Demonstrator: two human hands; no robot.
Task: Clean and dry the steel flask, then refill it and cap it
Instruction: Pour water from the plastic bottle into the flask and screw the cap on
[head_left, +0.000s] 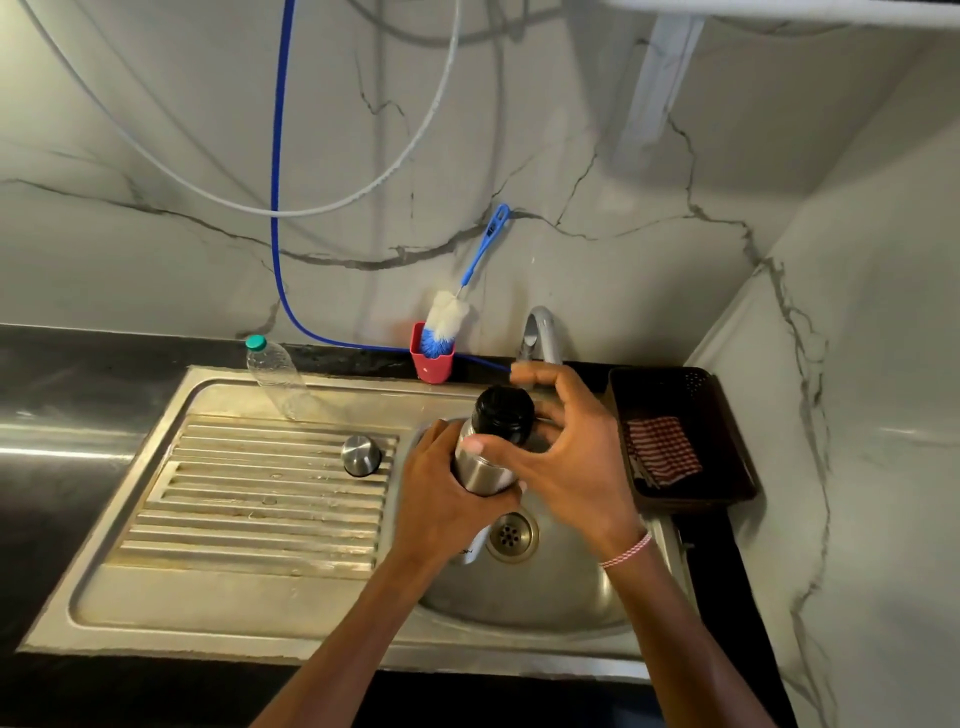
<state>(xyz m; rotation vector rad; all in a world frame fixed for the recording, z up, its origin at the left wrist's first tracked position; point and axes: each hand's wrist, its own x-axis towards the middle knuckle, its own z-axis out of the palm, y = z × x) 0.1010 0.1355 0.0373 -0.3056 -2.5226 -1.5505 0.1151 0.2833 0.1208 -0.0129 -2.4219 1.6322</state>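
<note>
Head view shows the steel flask (480, 467) held over the sink (545, 603) basin, below the tap (540, 332). The left grip (447, 499) is clenched round its body; the right grip (571, 457) curls about the black stopper (504, 415), thumb at the neck. I'd judge the flask stiff and fairly light if empty, yet its polished wall looks slippery once wet, so a mid-body hold seems safest. Its steel cap (361, 456) stands apart on the drainboard (260, 499)

Both forearms reach forward; the left hand (441, 499) grips low, the right hand's (566, 467) fingers (545, 375) curl just above.
</note>
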